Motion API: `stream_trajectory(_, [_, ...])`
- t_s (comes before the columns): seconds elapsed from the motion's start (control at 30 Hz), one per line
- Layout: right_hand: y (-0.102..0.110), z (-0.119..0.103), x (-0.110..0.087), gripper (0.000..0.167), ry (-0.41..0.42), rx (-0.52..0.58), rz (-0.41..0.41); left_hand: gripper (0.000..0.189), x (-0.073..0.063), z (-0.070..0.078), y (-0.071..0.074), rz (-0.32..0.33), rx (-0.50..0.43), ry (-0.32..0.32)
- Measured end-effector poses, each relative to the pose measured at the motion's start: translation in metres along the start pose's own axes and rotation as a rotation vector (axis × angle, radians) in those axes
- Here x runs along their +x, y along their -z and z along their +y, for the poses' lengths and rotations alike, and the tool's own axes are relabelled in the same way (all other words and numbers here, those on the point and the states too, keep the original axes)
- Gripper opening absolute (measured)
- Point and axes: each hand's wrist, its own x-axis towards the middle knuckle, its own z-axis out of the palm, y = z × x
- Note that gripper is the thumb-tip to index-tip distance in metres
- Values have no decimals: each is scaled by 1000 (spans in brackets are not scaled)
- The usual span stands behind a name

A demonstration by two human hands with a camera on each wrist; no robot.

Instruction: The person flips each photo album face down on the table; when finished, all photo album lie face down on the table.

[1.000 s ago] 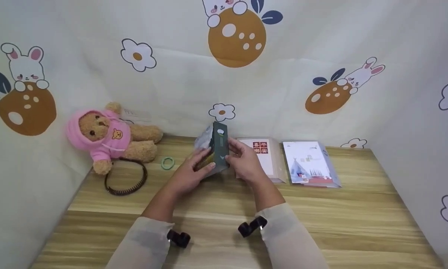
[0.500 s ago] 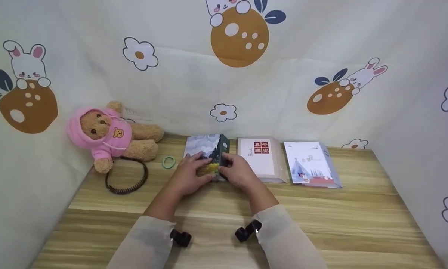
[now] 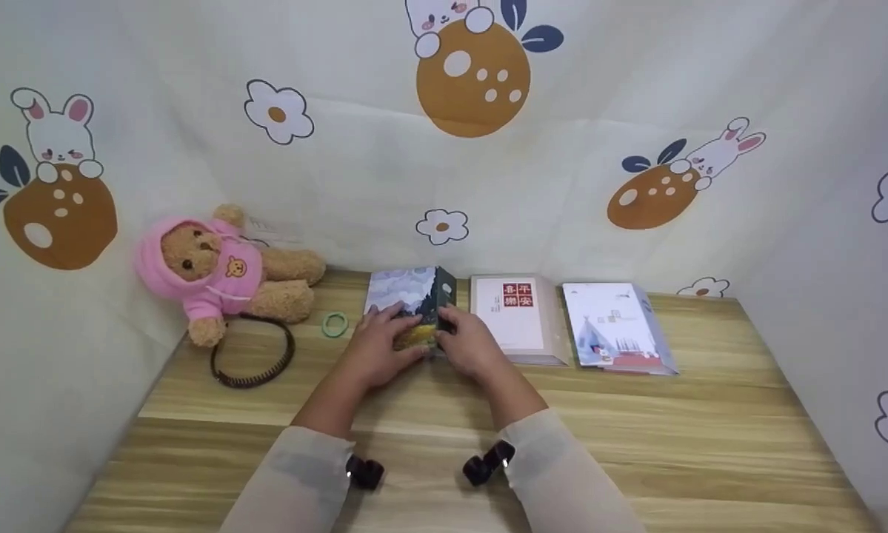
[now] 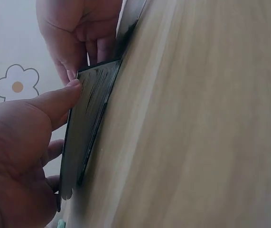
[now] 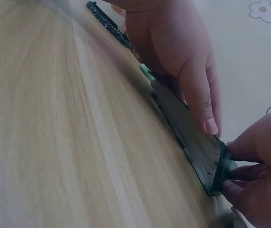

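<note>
A photo album (image 3: 416, 287) with a painted landscape cover and dark green spine lies flat on the wooden table. Its wedge-shaped page edges (image 4: 85, 118) face the person in the left wrist view. My left hand (image 3: 377, 352) rests on the cover, fingers spread over it and thumb near the front edge. At the album's right side, my right hand (image 3: 473, 340) touches the spine with its fingertips. The right wrist view shows the right hand (image 5: 263, 161) against the spine and the left hand (image 5: 178, 52) on the cover.
Right of the painted album lie a white album (image 3: 518, 326) with red squares and another with a tent picture (image 3: 610, 326). To the left are a green ring (image 3: 335, 324), a dark toothed headband (image 3: 251, 383) and a pink-hooded teddy bear (image 3: 229, 270). A patterned cloth stands behind.
The painted album stood tilted up on its edge between both hands, then was lowered flat onto the table. Over the last half second the hands have barely moved.
</note>
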Motion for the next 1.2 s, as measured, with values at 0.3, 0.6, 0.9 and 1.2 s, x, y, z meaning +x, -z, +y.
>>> stream_trajectory(0.3, [22, -14, -9, 47, 18, 45, 36, 66, 3, 9, 5, -35, 38, -12])
stream_trajectory(0.6, [89, -18, -38, 51, 85, -32, 86, 63, 14, 22, 24, -33, 122, 26])
stream_trajectory(0.9, [163, 13, -48, 58, 115, -429, 170, 64, 13, 45, 58, 257, 410, -62])
stream_trajectory(1.2, [184, 58, -32, 68, 70, -809, 307, 69, 30, 56, 57, 268, 558, -61])
